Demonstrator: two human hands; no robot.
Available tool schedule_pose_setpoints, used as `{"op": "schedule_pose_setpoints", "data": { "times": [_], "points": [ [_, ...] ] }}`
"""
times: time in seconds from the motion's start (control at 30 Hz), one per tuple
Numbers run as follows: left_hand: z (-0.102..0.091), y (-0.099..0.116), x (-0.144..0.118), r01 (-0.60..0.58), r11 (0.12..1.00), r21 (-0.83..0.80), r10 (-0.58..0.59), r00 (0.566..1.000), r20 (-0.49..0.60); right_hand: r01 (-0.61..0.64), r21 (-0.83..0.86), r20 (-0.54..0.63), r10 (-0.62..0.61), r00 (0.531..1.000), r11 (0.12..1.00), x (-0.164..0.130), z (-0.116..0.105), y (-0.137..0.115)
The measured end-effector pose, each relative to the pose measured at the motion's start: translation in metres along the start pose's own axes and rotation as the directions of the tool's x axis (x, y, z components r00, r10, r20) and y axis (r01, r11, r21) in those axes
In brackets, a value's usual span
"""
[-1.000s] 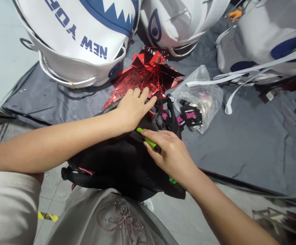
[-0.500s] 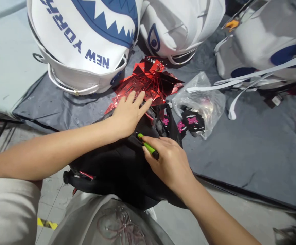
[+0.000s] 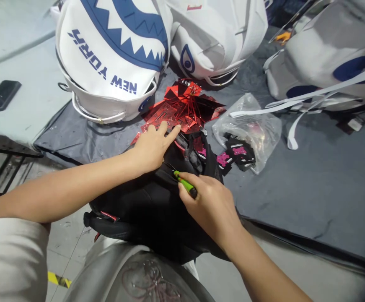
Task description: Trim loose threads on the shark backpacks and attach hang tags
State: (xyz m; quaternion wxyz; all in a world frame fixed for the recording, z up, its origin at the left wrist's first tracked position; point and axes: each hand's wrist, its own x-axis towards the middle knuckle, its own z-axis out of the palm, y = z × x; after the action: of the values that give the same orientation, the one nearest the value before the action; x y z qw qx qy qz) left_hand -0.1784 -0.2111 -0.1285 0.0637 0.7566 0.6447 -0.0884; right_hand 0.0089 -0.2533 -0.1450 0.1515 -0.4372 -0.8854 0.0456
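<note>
A black backpack [image 3: 144,201] lies at the table's front edge, against my body. My left hand [image 3: 152,147] rests on its upper part with fingers spread, holding nothing. In my right hand [image 3: 207,201] is a slim tool with a green and black handle [image 3: 186,184], gripped between thumb and fingers. Its thin dark shaft points toward the bag's fabric near my left palm; whether the tip touches or enters the cloth, I cannot tell. Just beyond my left fingers lies a pile of red tags with strings [image 3: 185,109]. A buckle and strap [image 3: 190,153] show on the bag's right side.
White bags with blue prints [image 3: 116,54] stand at the back, another white bag [image 3: 323,63] at the right with loose straps. A clear plastic bag [image 3: 257,130] lies by black tags with pink bears [image 3: 239,151]. A phone [image 3: 2,95] rests on the pale surface at left.
The tool has drawn back slightly toward the lower right, showing more of its thin shaft. My left fingers have shifted a little lower. The view has swung left, bringing the phone fully in.
</note>
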Motion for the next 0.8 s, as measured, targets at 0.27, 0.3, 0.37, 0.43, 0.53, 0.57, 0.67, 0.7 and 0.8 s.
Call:
{"op": "schedule_pose_setpoints", "data": {
  "times": [0.27, 0.3, 0.37, 0.43, 0.53, 0.57, 0.67, 0.7, 0.8],
  "points": [
    [-0.006, -0.013, -0.055, 0.113, 0.994, -0.003, -0.113, 0.993, 0.013, 0.082, 0.215, -0.088, -0.064, 0.994, 0.973, -0.012, 0.005, -0.025],
    [-0.005, -0.018, -0.058, 0.114, 0.993, -0.002, -0.114, 0.993, 0.033, 0.077, 0.225, -0.089, -0.058, 0.994, 0.971, -0.011, 0.007, -0.028],
    [-0.002, -0.028, -0.06, 0.129, 0.992, 0.014, -0.129, 0.989, 0.067, 0.088, 0.274, -0.082, -0.067, 0.994, 0.958, -0.007, 0.012, -0.033],
    [0.003, -0.037, -0.058, 0.159, 0.986, 0.043, -0.162, 0.983, 0.088, 0.098, 0.351, -0.066, -0.079, 0.995, 0.931, -0.002, 0.02, -0.038],
    [0.013, -0.045, -0.052, 0.176, 0.981, 0.08, -0.183, 0.979, 0.095, 0.094, 0.411, -0.041, -0.085, 0.996, 0.907, 0.006, 0.03, -0.044],
    [0.016, -0.046, -0.051, 0.173, 0.981, 0.088, -0.181, 0.98, 0.085, 0.095, 0.409, -0.034, -0.089, 0.995, 0.907, 0.008, 0.032, -0.045],
    [0.021, -0.05, -0.053, 0.13, 0.987, 0.089, -0.133, 0.991, 0.03, 0.105, 0.379, 0.002, -0.114, 0.994, 0.919, 0.012, 0.034, -0.047],
    [0.021, -0.052, -0.055, 0.107, 0.991, 0.085, -0.109, 0.994, 0.013, 0.107, 0.369, 0.013, -0.121, 0.993, 0.923, 0.013, 0.035, -0.047],
    [0.023, -0.059, -0.06, 0.054, 0.996, 0.069, -0.053, 0.998, -0.012, 0.136, 0.35, 0.012, -0.149, 0.989, 0.927, 0.015, 0.039, -0.046]
  ]
}}
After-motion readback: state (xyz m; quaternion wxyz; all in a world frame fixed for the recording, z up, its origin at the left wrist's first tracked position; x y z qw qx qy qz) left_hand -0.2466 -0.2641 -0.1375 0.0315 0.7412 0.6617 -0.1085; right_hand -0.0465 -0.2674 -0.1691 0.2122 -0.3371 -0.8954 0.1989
